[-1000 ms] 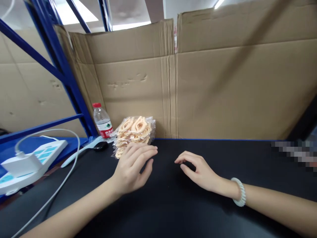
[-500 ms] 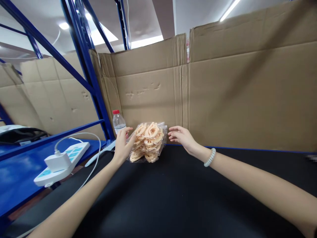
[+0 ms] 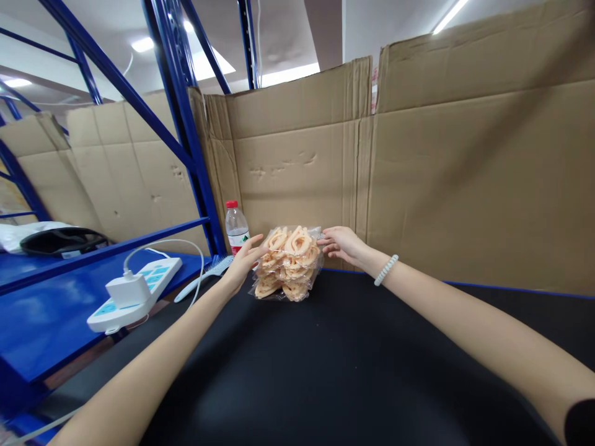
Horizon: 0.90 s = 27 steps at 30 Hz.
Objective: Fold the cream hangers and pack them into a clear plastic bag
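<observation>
A clear plastic bag (image 3: 289, 263) of pale orange, ring-shaped pieces with openings in their middles stands on the black tabletop (image 3: 297, 371); the pieces' exact kind I cannot tell. At the bag's left side is my left hand (image 3: 242, 263), fingers stretched toward its upper edge. Whether they press on the plastic is unclear. My right hand (image 3: 346, 244) reaches in from the right, its fingers loosely extended, tips at the bag's upper right edge. A coiled pale band (image 3: 386, 270) circles my right wrist.
Behind my left hand stands a bottle with a red cap (image 3: 236, 226). A light blue brush (image 3: 204, 277) lies left of it. A power strip with a plugged-in charger (image 3: 127, 292) and white cable rests on the blue shelf (image 3: 37, 334). Cardboard panels (image 3: 297, 161) wall off the back.
My right hand has come in closer, its fingertips now at the bag's edge. My left hand stays beside the bag. The camera's view has turned slightly left.
</observation>
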Each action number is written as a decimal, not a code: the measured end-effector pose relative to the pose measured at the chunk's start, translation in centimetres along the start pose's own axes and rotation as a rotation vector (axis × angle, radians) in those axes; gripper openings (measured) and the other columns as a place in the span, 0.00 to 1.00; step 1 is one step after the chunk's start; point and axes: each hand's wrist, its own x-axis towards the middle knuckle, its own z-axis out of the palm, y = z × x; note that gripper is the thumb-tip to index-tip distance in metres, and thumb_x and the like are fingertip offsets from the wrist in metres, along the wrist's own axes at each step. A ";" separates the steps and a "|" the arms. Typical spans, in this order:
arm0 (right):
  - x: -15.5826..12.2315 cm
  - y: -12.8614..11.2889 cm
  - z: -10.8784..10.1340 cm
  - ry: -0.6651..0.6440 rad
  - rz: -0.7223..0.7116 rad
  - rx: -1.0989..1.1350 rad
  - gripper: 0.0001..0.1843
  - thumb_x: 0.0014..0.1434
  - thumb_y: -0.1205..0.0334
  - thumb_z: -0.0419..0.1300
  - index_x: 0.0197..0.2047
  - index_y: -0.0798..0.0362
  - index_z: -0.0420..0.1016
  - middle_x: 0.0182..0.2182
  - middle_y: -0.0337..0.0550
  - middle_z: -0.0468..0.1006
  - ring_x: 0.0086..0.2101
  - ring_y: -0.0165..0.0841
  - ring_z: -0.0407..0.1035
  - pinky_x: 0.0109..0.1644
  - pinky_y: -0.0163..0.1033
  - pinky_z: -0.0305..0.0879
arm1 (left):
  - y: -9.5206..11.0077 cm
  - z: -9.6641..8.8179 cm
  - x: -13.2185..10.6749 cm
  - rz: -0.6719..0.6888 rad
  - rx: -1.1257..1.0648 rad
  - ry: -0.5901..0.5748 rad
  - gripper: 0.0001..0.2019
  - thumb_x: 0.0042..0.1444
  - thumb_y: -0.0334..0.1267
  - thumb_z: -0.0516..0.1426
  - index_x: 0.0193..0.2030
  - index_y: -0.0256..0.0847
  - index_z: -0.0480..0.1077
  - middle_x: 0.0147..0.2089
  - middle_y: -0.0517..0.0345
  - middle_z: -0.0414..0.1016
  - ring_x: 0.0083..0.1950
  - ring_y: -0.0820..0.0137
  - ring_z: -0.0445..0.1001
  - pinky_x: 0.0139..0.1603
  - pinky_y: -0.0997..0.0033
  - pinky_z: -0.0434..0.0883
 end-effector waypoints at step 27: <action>0.4 -0.6 1.8 -0.097 0.081 -0.018 0.17 0.66 0.58 0.59 0.55 0.55 0.69 0.51 0.48 0.72 0.46 0.39 0.71 0.48 0.49 0.71 | 2.2 1.4 -1.7 0.186 0.066 0.068 0.29 0.43 0.47 0.67 0.52 0.40 0.70 0.44 0.53 0.78 0.44 0.58 0.78 0.47 0.56 0.74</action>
